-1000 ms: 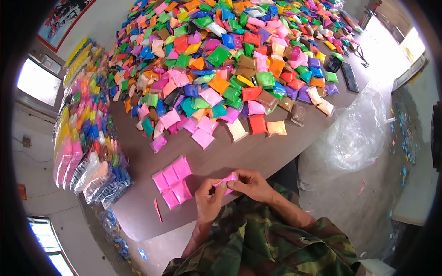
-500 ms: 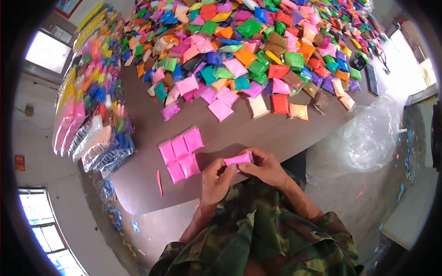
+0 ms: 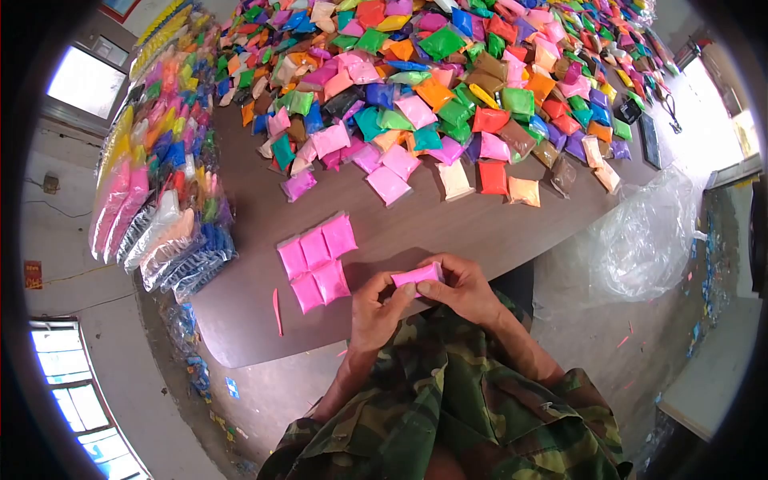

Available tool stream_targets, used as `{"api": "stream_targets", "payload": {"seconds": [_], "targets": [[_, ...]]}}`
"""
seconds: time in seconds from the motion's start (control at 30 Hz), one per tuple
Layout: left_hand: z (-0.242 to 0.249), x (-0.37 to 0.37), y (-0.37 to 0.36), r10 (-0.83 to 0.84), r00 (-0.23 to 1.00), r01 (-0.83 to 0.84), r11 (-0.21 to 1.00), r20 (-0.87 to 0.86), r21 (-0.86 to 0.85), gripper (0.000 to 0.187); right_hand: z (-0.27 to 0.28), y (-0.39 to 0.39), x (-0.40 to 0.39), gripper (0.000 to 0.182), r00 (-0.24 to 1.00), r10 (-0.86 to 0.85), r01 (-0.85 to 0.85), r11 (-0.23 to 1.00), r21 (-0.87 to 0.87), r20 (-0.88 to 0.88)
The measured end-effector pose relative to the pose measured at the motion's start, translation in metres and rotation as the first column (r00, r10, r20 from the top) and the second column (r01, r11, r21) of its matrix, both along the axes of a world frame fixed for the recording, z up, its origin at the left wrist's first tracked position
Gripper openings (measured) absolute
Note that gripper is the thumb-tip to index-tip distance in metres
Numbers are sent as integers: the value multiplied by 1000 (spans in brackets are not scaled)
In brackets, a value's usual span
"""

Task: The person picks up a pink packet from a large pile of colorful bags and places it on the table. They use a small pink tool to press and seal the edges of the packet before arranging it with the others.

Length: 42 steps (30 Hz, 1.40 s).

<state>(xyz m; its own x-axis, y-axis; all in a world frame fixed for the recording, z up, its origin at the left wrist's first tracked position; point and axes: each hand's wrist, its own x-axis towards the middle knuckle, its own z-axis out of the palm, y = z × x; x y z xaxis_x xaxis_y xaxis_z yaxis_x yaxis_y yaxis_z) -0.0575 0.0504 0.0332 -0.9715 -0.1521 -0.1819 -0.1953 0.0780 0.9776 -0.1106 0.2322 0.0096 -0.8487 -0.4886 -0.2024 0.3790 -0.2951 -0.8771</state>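
Note:
Between my two hands, at the table's near edge, is a small pink packet [image 3: 418, 276] in clear wrapping. My left hand [image 3: 379, 310] pinches its left end, thumb on top. At the other end my right hand [image 3: 467, 294] grips it, the thumb pressed on the near side. The fingers beneath the packet are mostly hidden. Just left of my hands, several pink packets [image 3: 318, 260] lie flat in two touching rows. A thin pink stick-like tool [image 3: 278, 312] rests to their left.
A large heap of colourful packets [image 3: 448, 104] covers the table's far side. Stacked bags of coloured packets [image 3: 160, 160] stand along the left edge. Crumpled clear plastic [image 3: 640, 240] hangs at the right edge. A dark phone-like slab [image 3: 649, 140] lies at the far right.
The camera view has shifted slightly. Both hands keep hold of the pink packet, whose top now shows a little more fully between the thumbs.

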Motion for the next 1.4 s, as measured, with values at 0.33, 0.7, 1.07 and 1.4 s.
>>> {"api": "stream_targets", "payload": {"seconds": [0.33, 0.7, 1.07, 1.4], "targets": [[10, 0, -10, -90, 996, 91, 995, -11, 48, 13, 6, 13, -14, 27, 985, 140, -136, 990, -47, 103], [-2, 0, -8, -66, 997, 56, 971, 36, 233, 14, -2, 12, -17, 18, 993, 109, -108, 994, 21, -38], [4, -4, 17, -80, 937, -116, 846, -339, -521, 12, 8, 1, -8, 17, 964, -24, 95, 962, 257, -264], [-8, -5, 13, -33, 951, -162, 793, -306, -588, 11, 27, -20, 11, 19, 669, 27, 508, 713, 483, -743]]}}
